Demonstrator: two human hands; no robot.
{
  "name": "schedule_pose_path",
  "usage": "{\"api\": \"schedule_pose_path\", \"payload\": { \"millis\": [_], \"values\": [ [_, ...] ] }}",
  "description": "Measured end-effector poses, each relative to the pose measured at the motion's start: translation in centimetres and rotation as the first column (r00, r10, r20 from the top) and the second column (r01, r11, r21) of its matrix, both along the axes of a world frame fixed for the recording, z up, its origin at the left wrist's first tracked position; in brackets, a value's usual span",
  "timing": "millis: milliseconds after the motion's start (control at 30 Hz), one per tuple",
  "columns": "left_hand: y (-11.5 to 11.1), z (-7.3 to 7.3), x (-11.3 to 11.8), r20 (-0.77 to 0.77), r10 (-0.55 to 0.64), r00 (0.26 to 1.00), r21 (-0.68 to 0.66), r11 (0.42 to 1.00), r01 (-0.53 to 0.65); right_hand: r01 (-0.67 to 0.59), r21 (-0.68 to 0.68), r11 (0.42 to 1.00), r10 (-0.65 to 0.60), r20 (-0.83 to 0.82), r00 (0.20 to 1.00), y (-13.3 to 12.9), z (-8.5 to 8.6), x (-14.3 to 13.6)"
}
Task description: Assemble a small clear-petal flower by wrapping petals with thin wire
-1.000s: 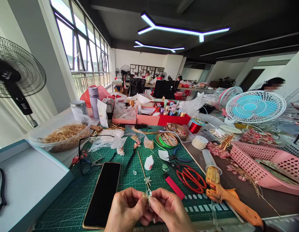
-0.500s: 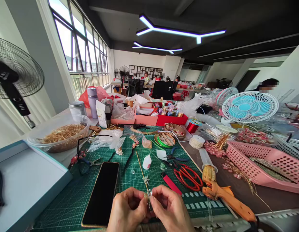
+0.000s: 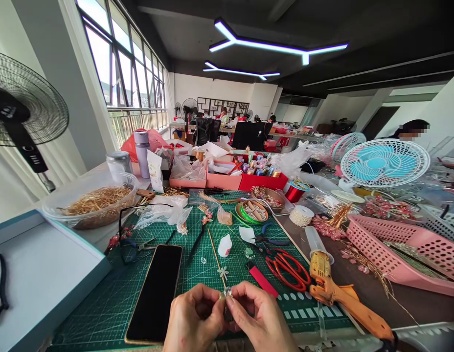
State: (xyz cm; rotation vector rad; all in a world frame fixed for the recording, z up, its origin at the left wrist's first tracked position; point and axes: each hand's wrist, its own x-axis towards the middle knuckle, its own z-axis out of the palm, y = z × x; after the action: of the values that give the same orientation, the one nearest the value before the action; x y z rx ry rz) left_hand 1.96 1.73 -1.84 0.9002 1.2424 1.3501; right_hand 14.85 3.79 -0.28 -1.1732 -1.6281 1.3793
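Observation:
Low in the head view, my left hand point(image 3: 193, 320) and my right hand point(image 3: 261, 320) meet fingertip to fingertip over the green cutting mat point(image 3: 102, 313). Together they pinch a small clear bead piece point(image 3: 226, 293) at the near end of a thin gold stick point(image 3: 215, 254) that lies on the mat. A small pale flower ornament point(image 3: 223, 272) sits on the stick just beyond my fingers. A black phone point(image 3: 155, 293) lies left of my left hand. Red-handled scissors point(image 3: 287, 269) and a red strip point(image 3: 262, 281) lie right of my right hand.
An orange glue gun point(image 3: 340, 296) lies at the right mat edge, with a pink basket point(image 3: 399, 256) beyond. A bowl of straw point(image 3: 93, 200), glasses point(image 3: 133, 230), a white box lid point(image 3: 36, 274), desk fans point(image 3: 384, 164) and red trays point(image 3: 261, 181) crowd the table. A person sits far right.
My hands stay together on the bead piece, only shifting slightly as the fingers work. The view wobbles a little; nothing on the table has moved.

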Motion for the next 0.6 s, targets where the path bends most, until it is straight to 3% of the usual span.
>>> {"api": "schedule_pose_path", "payload": {
  "millis": [200,300,367,467,533,600],
  "values": [
    [0.1,0.6,-0.5,0.075,-0.071,0.995,-0.027,0.997,0.073,0.035,0.127,0.991,-0.029,-0.046,0.998,0.1,-1.4,0.0],
    [0.1,1.3,-1.2,0.102,-0.192,0.976,-0.050,0.979,0.198,0.162,0.061,0.985,-0.154,-0.124,0.980,0.0,-1.3,-0.4],
    [-0.2,1.5,-1.3,0.072,-0.178,0.981,-0.040,0.983,0.181,0.259,-0.022,0.966,-0.258,-0.185,0.948,-0.1,-0.9,-0.8],
    [-0.9,1.2,-0.8,-0.190,0.108,0.976,0.170,0.983,-0.076,0.327,-0.091,0.941,-0.340,-0.255,0.905,-0.2,-0.3,-1.2],
    [-1.3,0.9,-0.3,-0.396,0.349,0.849,0.409,0.895,-0.178,0.358,-0.077,0.930,-0.366,-0.261,0.893,-0.3,-0.1,-1.3],
    [-1.4,0.7,0.1,-0.486,0.491,0.723,0.566,0.807,-0.168,0.361,-0.028,0.932,-0.358,-0.225,0.906,-0.3,-0.1,-1.3]
  ]
}}
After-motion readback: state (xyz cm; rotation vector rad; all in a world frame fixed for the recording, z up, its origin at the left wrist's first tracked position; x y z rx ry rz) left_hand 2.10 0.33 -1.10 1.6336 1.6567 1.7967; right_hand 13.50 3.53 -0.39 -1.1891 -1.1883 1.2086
